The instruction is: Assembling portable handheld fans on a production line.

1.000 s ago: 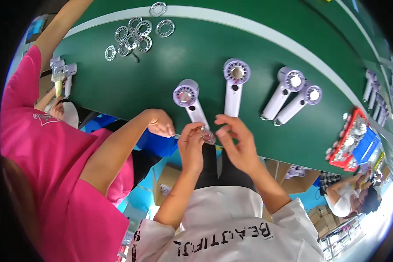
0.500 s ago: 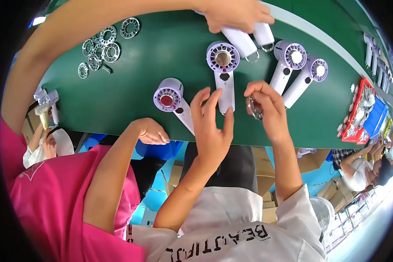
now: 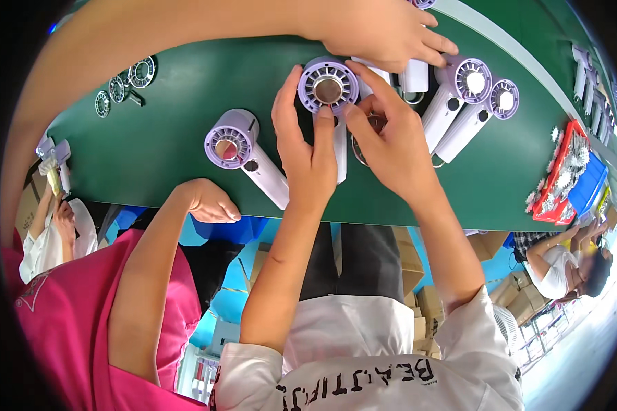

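A lilac-and-white handheld fan (image 3: 310, 67) lies on the green table, its round head between my two hands. My left hand (image 3: 303, 154) is closed on the left side of the head, thumb at its lower rim. From the other side, my right hand (image 3: 394, 137) grips the head with thumb and index finger. Tucked in that hand's curled fingers is a silver ring (image 3: 376, 125), partly hidden. The fan's handle (image 3: 341, 154) shows between my wrists. Another handheld fan (image 3: 264, 179) with a reddish centre lies left of my left hand.
A co-worker in pink stretches an arm (image 3: 206, 31) across the far side, the hand (image 3: 391, 34) over more fans (image 3: 474, 79). Several silver rings (image 3: 142, 72) lie at far left. A red tray (image 3: 559, 175) of white fan wheels and a blue tray (image 3: 589, 183) stand at right.
My hands have moved up and closed around the fan's head; before, the left was open over the handle and the right held the ring apart. The co-worker's reaching hand has shifted right.
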`<state>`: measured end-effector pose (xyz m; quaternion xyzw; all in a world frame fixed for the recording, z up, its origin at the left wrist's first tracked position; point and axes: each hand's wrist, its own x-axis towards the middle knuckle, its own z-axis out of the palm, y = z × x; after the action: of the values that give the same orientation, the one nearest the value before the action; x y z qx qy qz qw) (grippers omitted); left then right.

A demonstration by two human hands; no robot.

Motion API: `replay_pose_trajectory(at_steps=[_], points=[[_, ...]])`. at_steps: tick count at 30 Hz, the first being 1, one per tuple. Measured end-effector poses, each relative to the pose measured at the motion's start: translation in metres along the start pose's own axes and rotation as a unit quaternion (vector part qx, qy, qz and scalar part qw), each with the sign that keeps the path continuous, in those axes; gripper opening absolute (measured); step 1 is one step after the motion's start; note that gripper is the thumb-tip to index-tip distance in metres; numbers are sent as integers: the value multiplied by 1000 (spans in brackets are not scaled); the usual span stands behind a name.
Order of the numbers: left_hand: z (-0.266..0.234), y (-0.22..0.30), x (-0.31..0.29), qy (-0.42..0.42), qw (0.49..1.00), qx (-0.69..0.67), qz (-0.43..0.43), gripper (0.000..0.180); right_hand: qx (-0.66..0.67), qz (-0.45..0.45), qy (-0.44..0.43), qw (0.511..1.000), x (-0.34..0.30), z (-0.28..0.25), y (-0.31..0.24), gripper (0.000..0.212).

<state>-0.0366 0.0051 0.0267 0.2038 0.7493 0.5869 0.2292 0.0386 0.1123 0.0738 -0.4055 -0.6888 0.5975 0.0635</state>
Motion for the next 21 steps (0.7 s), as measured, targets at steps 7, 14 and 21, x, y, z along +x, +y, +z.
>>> replay_pose_trajectory(at_steps=[7, 14, 21], points=[[8, -1, -9, 24, 993, -111, -15, 48, 39, 8, 26, 999, -12, 10, 11, 51], [-3, -9, -2, 11, 994, -109, 18, 46, 83, 27, 16, 996, -11, 13, 16, 52], [-33, 8, 21, -90, 996, -13, -7, 51, 84, -19, -4, 996, -3, 7, 24, 54]])
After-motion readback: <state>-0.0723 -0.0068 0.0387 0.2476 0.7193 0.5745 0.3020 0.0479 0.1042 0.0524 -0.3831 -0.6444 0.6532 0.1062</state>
